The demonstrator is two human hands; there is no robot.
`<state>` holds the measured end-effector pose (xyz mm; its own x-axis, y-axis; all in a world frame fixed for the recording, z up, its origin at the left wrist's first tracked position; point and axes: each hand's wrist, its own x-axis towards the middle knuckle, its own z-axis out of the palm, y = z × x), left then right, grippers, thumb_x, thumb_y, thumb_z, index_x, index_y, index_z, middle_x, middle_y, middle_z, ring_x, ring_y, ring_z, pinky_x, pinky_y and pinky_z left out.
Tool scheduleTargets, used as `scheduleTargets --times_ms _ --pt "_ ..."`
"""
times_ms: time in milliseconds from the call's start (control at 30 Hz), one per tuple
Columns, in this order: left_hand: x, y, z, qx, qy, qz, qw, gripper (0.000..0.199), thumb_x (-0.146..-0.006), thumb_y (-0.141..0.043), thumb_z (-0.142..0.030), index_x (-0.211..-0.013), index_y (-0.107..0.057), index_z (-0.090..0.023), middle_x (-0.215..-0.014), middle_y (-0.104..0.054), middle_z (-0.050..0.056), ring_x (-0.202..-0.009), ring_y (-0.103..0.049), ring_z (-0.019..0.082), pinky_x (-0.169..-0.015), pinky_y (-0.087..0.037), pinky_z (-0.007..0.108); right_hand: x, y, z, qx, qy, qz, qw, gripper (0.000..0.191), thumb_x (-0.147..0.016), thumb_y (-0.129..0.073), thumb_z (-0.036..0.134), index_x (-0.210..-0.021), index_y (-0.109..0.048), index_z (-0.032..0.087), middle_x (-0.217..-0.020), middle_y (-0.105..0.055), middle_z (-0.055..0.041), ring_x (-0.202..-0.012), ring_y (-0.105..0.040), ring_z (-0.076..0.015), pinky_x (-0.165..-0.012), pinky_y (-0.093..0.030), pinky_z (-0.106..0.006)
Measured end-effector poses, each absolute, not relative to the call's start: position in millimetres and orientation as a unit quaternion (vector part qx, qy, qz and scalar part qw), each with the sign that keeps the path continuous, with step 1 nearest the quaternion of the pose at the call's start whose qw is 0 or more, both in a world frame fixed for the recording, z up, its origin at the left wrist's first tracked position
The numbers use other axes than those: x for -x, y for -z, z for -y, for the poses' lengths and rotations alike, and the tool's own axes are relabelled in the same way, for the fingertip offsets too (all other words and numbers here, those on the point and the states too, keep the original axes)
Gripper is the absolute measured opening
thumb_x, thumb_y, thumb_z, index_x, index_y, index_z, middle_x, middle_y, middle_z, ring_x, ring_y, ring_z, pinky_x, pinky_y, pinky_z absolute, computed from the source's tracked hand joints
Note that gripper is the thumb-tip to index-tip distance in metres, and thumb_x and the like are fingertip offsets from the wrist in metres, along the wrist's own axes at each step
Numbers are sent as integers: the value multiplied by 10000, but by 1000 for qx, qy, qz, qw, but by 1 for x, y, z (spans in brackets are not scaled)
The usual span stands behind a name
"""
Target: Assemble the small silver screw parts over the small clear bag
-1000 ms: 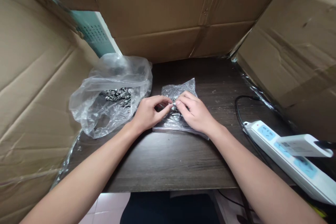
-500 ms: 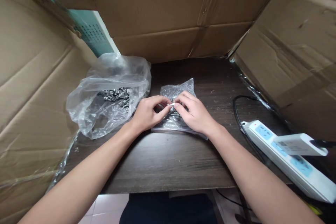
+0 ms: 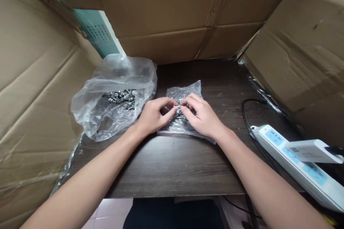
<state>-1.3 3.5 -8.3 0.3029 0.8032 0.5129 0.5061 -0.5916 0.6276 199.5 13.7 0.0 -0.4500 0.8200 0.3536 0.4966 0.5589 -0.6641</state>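
Over a small clear plastic bag [image 3: 194,87], my left hand [image 3: 153,116] and my right hand [image 3: 205,117] meet fingertip to fingertip. Between them they pinch a small metal bolt [image 3: 178,106], held level; its finer detail is too small to make out. Thumb and forefinger of each hand are closed on it from opposite ends. Loose metal hardware [image 3: 182,118] lies on the small bag just under the fingers, partly hidden by them. To the left, a large open plastic bag [image 3: 88,105] contains a heap of bolts [image 3: 122,96] with wide heads or washers.
A dark wooden table [image 3: 172,171] carries everything. Cardboard walls [image 3: 166,7] enclose its back and sides. At the right lies a white power strip [image 3: 290,164] with a plugged-in white adapter [image 3: 309,150] and a black cable [image 3: 244,114].
The whole view has shifted slightly, so things appear a little farther right. Both hands keep their pinch on the bolt, with only slight finger movement; more of the bolt shows now.
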Motion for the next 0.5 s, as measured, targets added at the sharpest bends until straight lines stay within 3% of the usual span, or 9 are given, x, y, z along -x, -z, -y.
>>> scheduleTargets --times_ms 300,500 --pt "2 7 -3 -791 -421 -406 177 81 -915 -677 -195 -965 -713 -143 -856 -744 18 -726 -672 102 -686 -535 196 -198 0 -13 390 -249 819 340 247 -1027 -464 264 -838 -603 185 -933 -586 -44 -881 -572 -174 -815 -447 -349" --pt "2 7 -3 -791 -423 -409 166 84 -922 -667 -204 -969 -706 -146 -853 -738 23 -735 -676 113 -683 -537 211 -200 -1 -13 392 -248 815 347 111 -984 -529 252 -928 -601 190 -981 -593 -46 -886 -577 -177 -789 -449 -341"
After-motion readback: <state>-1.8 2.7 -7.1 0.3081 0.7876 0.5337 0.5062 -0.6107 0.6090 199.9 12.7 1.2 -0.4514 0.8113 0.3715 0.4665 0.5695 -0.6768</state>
